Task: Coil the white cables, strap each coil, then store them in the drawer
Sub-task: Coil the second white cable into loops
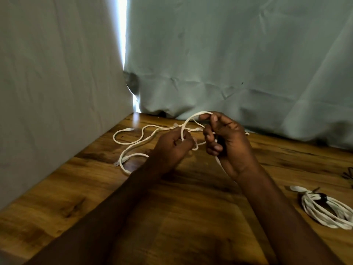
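Nearest, at the right edge of the brown wood-grain desk [172,217], a coiled white cable bound with a dark strap [324,209] lies flat, its long axis running from near-right to far-left. Farther in, both forearms reach forward. The left hand [172,148], knuckles up, pinches the loose white cable [131,146]; the right hand [227,142], fingers curled, holds up a loop of it. Beyond, the rest trails leftward across the desk toward pale grey hanging cloth [229,64].

table [191,217]: glossy grained wood, lower frame | backdrop [229,54]: matt creased cloth, upper frame | cable [133,144]: white, smooth, matt
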Motion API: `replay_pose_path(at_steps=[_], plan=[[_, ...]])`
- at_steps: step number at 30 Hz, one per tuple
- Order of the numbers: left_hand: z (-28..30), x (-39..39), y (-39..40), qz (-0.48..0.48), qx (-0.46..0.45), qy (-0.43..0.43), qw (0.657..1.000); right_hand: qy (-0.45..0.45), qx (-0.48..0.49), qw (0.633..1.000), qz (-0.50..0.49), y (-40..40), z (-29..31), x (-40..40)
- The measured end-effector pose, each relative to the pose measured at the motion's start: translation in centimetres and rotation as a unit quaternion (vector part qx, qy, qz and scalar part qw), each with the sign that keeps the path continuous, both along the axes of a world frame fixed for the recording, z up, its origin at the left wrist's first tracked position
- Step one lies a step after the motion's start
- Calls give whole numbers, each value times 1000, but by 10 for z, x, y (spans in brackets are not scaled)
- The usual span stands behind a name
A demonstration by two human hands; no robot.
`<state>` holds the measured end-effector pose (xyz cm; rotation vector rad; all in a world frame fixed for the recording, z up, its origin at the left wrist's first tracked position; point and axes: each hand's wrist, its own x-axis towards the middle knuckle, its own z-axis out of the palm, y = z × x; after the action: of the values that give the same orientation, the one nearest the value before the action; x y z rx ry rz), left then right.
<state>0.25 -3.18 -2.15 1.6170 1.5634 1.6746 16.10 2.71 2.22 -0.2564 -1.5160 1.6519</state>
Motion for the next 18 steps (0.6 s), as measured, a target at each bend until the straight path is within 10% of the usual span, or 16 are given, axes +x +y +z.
replay_pose_path(at_steps=[4,9,12,18], plan=[[3,3,-2,-67,46,-18,996,19,-31,999,7,1,-1,3],[8,-9,-6,-72,16,9,997,1,-38,972,-230,16,-6,2],[15,-6,-8,-180,-11,-164,970,-46,0,928,-371,34,-18,5],[28,-19,-13,-315,47,-465,826,-459,318,746,-364,29,-40,-1]])
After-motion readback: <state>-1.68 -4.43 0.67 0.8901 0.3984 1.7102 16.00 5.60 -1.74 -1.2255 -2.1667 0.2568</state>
